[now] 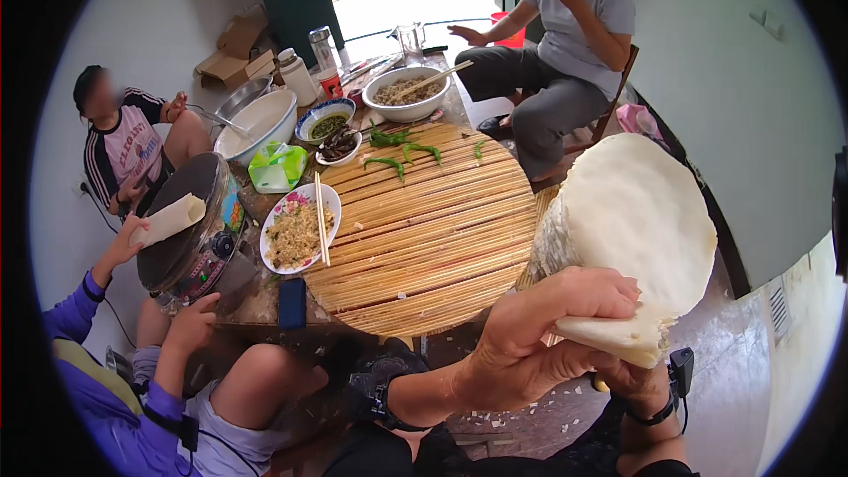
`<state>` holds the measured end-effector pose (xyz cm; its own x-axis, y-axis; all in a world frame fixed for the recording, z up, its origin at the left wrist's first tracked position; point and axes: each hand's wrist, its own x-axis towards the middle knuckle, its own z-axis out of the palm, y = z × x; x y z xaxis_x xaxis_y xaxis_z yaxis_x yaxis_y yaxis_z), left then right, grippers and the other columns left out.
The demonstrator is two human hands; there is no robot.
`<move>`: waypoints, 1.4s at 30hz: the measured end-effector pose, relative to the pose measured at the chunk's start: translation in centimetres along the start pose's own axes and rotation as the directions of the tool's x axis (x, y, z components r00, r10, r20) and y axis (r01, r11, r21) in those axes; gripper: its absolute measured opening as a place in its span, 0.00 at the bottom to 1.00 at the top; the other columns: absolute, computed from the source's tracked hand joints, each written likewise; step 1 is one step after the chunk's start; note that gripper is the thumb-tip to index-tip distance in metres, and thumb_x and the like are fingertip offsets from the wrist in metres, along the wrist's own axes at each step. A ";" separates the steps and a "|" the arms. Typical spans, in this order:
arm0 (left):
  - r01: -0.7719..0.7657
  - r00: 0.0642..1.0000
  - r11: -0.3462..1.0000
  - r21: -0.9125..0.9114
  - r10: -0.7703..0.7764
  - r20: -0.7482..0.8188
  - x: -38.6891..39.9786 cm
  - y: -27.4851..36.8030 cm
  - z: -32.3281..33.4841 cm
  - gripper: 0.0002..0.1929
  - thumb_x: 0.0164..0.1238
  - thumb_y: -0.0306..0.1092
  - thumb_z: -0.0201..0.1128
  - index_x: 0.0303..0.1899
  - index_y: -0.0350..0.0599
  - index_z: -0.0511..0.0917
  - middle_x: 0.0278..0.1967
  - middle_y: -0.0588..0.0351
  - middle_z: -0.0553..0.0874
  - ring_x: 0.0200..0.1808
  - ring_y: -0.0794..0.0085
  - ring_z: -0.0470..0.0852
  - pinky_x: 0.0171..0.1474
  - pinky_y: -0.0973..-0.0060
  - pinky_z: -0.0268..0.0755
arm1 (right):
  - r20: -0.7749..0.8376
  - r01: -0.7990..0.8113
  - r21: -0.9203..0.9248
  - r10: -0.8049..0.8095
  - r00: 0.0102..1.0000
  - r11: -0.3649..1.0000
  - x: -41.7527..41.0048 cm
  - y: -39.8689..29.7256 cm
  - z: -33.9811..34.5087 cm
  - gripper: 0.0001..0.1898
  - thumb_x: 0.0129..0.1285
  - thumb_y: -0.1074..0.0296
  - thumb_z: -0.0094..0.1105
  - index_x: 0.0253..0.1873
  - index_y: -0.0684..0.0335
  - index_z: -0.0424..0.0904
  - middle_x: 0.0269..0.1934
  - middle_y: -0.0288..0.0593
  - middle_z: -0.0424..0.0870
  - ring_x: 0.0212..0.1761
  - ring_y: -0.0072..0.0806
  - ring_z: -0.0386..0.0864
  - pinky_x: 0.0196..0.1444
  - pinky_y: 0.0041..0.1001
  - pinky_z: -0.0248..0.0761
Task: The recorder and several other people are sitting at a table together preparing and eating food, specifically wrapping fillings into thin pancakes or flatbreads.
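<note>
My left hand [543, 338] grips a folded piece of pale flatbread [616, 338] between thumb and fingers. Close beside it, my right hand [633, 377] is mostly hidden behind the flatbread and my left fingers, so its grasp cannot be seen. Beyond my hands a tall stack of thin round flatbreads [642, 218] stands at the table's right edge. To the left lies a round slatted mat [424, 232] with green chili peppers [424, 151] near its far side. An oval floral plate of chopped filling [295, 228] has chopsticks [322, 218] across it.
A person at the left holds a rolled flatbread [173, 220] over a round electric griddle [179, 189]. Two other people sit beyond the table. Further back are a white bowl of filling [406, 109], a large enamel basin [281, 122], a green tissue pack [278, 167] and a paper cup [330, 84].
</note>
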<state>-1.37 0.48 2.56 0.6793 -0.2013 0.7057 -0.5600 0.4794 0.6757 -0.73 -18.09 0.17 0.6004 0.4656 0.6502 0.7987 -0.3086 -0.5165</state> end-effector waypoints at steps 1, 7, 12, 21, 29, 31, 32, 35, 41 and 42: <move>0.016 1.000 1.000 -0.001 -0.016 -0.017 0.0 0.0 0.2 0.19 0.64 0.37 0.63 0.50 0.32 0.74 0.45 0.43 0.80 0.53 0.56 0.77 0.61 0.49 0.65 | -0.007 -0.005 -0.021 0.004 1.000 1.000 0.2 -0.1 -0.2 0.18 0.50 0.63 0.68 0.45 0.63 0.79 0.42 0.49 0.81 0.42 0.46 0.80 0.41 0.38 0.74; -0.008 1.000 1.000 -0.022 0.007 -0.012 -0.3 -0.2 0.5 0.18 0.65 0.41 0.62 0.47 0.35 0.74 0.44 0.42 0.81 0.51 0.54 0.79 0.61 0.47 0.65 | 0.006 0.025 0.049 -0.025 1.000 0.998 0.2 0.1 -0.1 0.16 0.51 0.67 0.67 0.43 0.67 0.78 0.35 0.47 0.80 0.34 0.43 0.79 0.35 0.34 0.73; 0.001 0.999 1.000 -0.009 -0.001 -0.040 0.2 -0.3 1.0 0.19 0.66 0.43 0.61 0.45 0.35 0.74 0.43 0.41 0.81 0.50 0.54 0.79 0.59 0.46 0.67 | -0.017 0.111 -0.047 -0.111 0.994 0.993 0.5 -0.4 -0.8 0.15 0.50 0.69 0.67 0.43 0.67 0.78 0.35 0.47 0.80 0.34 0.43 0.79 0.35 0.33 0.73; 0.007 0.997 0.995 -0.100 -0.014 -0.077 0.4 -2.0 0.9 0.18 0.65 0.41 0.62 0.46 0.35 0.73 0.42 0.44 0.80 0.51 0.49 0.79 0.56 0.48 0.71 | -0.073 0.014 0.000 -0.014 0.997 1.000 0.1 -0.5 -2.3 0.19 0.53 0.71 0.67 0.48 0.69 0.75 0.37 0.51 0.80 0.35 0.43 0.80 0.36 0.32 0.74; 0.187 0.912 0.775 -0.604 -0.365 -0.187 0.5 -3.6 0.5 0.20 0.66 0.39 0.61 0.53 0.40 0.69 0.48 0.42 0.74 0.56 0.34 0.73 0.43 0.54 0.85 | -0.147 0.015 -0.017 -0.017 0.989 1.000 0.2 -0.2 -3.4 0.22 0.55 0.71 0.67 0.54 0.69 0.73 0.39 0.51 0.81 0.38 0.41 0.81 0.38 0.30 0.76; 0.194 0.906 0.762 -0.618 -0.380 -0.184 0.3 -3.9 0.4 0.19 0.67 0.38 0.60 0.54 0.41 0.68 0.48 0.42 0.74 0.57 0.34 0.72 0.43 0.55 0.85 | -0.154 0.009 -0.016 -0.012 0.988 1.000 0.2 -0.1 -3.5 0.21 0.55 0.71 0.67 0.53 0.69 0.73 0.40 0.51 0.81 0.38 0.40 0.81 0.38 0.30 0.76; 0.181 0.913 0.725 -0.664 -0.375 -0.160 0.3 -4.1 0.2 0.20 0.67 0.38 0.60 0.55 0.41 0.68 0.49 0.42 0.74 0.57 0.34 0.71 0.43 0.54 0.85 | -0.156 0.008 -0.017 -0.011 0.988 1.000 0.3 -0.1 -3.4 0.21 0.54 0.71 0.67 0.53 0.69 0.73 0.40 0.52 0.81 0.39 0.40 0.81 0.39 0.30 0.76; 0.173 0.910 0.672 -0.720 -0.388 -0.144 0.1 -4.0 0.0 0.20 0.66 0.38 0.60 0.56 0.42 0.67 0.50 0.43 0.74 0.58 0.34 0.71 0.43 0.53 0.85 | -0.147 -0.005 -0.025 0.002 0.989 1.000 0.4 -0.4 -3.2 0.21 0.54 0.72 0.68 0.52 0.69 0.74 0.40 0.51 0.81 0.39 0.40 0.81 0.39 0.31 0.75; 0.142 0.946 0.558 -0.817 -0.320 -0.053 0.0 -3.6 0.8 0.21 0.70 0.33 0.57 0.61 0.43 0.65 0.53 0.49 0.77 0.54 0.63 0.79 0.51 0.61 0.81 | -0.256 -0.082 -0.056 0.065 0.964 0.995 -0.6 -0.8 -2.4 0.19 0.59 0.60 0.63 0.49 0.68 0.74 0.34 0.48 0.79 0.35 0.37 0.78 0.40 0.32 0.71; 0.149 0.942 0.579 -0.802 -0.330 -0.063 -0.1 -3.3 0.6 0.21 0.70 0.33 0.57 0.62 0.43 0.64 0.53 0.50 0.77 0.53 0.63 0.80 0.51 0.61 0.81 | -0.256 -0.086 -0.021 0.078 0.964 0.996 -0.9 -0.5 -1.9 0.20 0.59 0.59 0.63 0.49 0.69 0.73 0.34 0.48 0.79 0.35 0.37 0.78 0.41 0.31 0.71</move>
<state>0.12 -1.58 0.35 0.8546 -0.2937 0.4283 0.1574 0.9324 0.3253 -1.59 -19.94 0.94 0.6506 0.2128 0.7290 0.7450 -0.3652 -0.5583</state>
